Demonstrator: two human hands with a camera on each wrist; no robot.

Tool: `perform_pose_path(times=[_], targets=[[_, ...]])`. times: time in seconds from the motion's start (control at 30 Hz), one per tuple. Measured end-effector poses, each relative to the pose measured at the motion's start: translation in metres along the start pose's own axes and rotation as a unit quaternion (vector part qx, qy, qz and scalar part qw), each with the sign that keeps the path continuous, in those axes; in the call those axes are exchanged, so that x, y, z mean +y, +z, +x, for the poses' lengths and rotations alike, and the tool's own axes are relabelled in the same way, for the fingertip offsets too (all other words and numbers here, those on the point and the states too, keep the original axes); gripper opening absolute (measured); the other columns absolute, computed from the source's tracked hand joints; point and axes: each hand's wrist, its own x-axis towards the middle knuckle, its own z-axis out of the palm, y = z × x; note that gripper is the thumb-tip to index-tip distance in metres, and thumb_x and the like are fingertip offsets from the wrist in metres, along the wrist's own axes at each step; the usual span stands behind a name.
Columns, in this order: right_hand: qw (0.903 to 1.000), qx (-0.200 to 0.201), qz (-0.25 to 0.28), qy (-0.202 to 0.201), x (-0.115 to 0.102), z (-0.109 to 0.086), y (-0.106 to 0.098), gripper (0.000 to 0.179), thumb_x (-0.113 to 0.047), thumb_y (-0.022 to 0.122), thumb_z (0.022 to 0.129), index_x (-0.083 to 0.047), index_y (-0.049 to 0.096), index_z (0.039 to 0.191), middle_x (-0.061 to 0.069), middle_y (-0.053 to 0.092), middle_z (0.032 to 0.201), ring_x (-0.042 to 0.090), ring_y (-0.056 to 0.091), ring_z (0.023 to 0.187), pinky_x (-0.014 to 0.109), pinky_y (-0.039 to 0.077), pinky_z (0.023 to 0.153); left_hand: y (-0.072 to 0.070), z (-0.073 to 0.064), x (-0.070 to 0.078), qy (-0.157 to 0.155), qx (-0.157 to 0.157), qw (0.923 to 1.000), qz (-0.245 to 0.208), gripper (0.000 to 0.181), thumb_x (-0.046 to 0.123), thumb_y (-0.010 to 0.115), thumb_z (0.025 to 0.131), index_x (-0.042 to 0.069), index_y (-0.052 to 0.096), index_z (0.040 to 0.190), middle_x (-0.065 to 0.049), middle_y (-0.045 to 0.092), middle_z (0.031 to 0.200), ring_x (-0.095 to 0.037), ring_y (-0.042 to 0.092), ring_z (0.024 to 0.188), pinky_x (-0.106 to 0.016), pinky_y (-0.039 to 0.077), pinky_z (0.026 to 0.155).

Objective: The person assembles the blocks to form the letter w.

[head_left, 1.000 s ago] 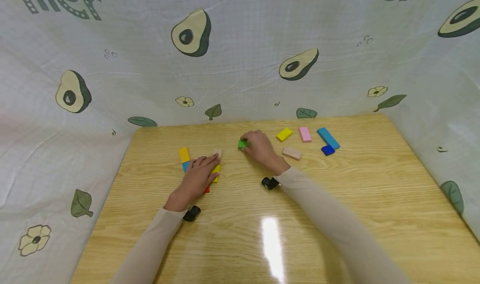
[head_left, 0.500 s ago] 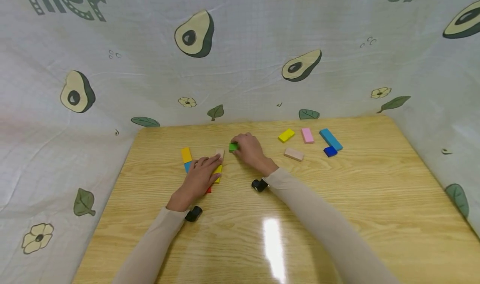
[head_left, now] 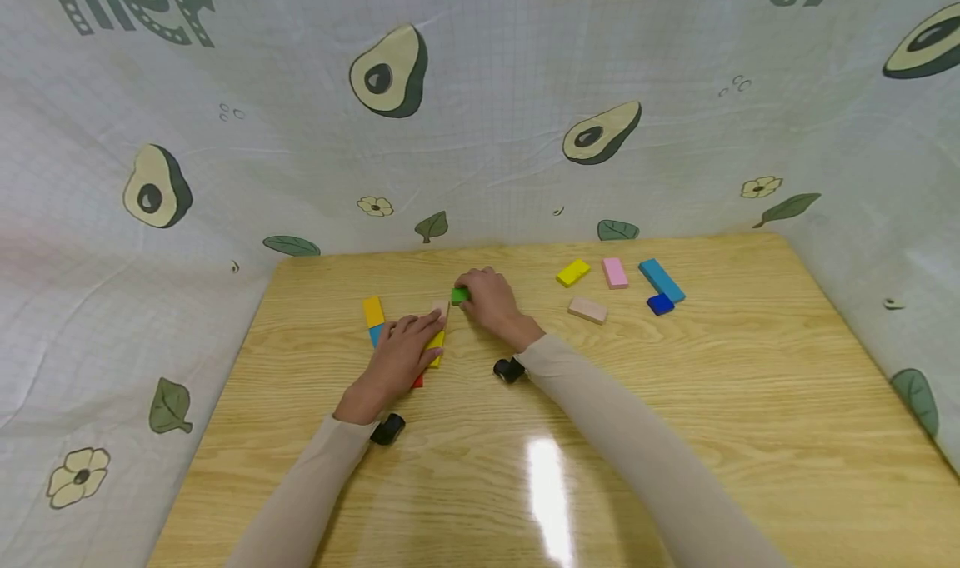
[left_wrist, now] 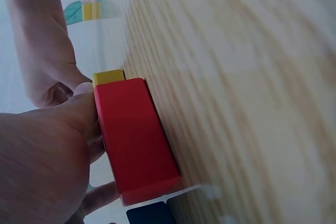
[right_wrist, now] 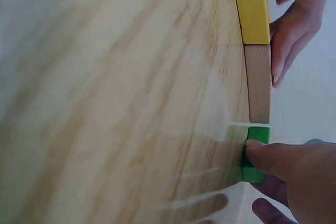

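Observation:
My right hand point(head_left: 491, 304) pinches a small green block point(head_left: 459, 296) between thumb and fingers, low at the tabletop. In the right wrist view the green block point(right_wrist: 258, 174) lines up with the end of a plain wood block point(right_wrist: 258, 85), a narrow gap between them. Beyond it comes a yellow block point(right_wrist: 253, 14). My left hand point(head_left: 397, 358) rests spread over a cluster of blocks, covering its middle. Around it show an orange-yellow block point(head_left: 373, 311), a blue block point(head_left: 376, 335) and a red block point(left_wrist: 134, 135), with the left thumb near the red one.
Farther right on the wooden table point(head_left: 465, 468) lie a yellow block point(head_left: 573, 272), a pink block point(head_left: 615, 273), a plain wood block point(head_left: 588, 310), a long light-blue block point(head_left: 662, 280) and a dark-blue block point(head_left: 661, 304). A printed cloth point(head_left: 495, 118) hangs behind.
My right hand has moved left with the green block, bringing it close to the plain wood block by the left fingers. The left hand stays on the cluster.

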Motion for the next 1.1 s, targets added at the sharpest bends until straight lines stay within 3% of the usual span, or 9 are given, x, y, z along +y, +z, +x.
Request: perform_pose_path(times=[0.33,0.77,1.1], targets=[[0.9995,-0.008,-0.031,0.007,0.007,-0.014,-0.014,0.039,-0.014,0.077,0.098,-0.007,0.071,0.136,0.013,0.069,0.137,0.037,0.063,0.123,0.051,0.052,0.105,0.002,0.001,-0.002,0.004,-0.002,1.0000,0.002,0.053,0.027,0.058,0.110,0.006,0.050,0.158,-0.013,0.041,0.168,-0.043,0.042,0.146,-0.063,0.031,0.115],[0.9991,0.027,0.010,0.032,0.051,-0.070,-0.057,0.044,-0.015,0.081,0.096,-0.004,0.070,0.136,0.017,0.066,0.141,0.041,0.058,0.128,0.056,0.047,0.107,0.001,0.000,-0.002,0.003,0.005,1.0000,-0.004,0.053,0.026,0.061,0.109,0.005,0.051,0.157,-0.014,0.042,0.167,-0.043,0.044,0.145,-0.064,0.032,0.114],[0.9970,0.041,0.008,0.065,0.085,-0.110,-0.074,0.046,-0.012,0.080,0.095,0.002,0.067,0.137,0.023,0.064,0.142,0.046,0.056,0.130,0.061,0.044,0.109,0.005,0.001,-0.003,0.001,0.003,1.0000,-0.003,0.053,0.028,0.059,0.110,0.006,0.051,0.158,-0.013,0.042,0.167,-0.042,0.044,0.145,-0.063,0.031,0.114]])
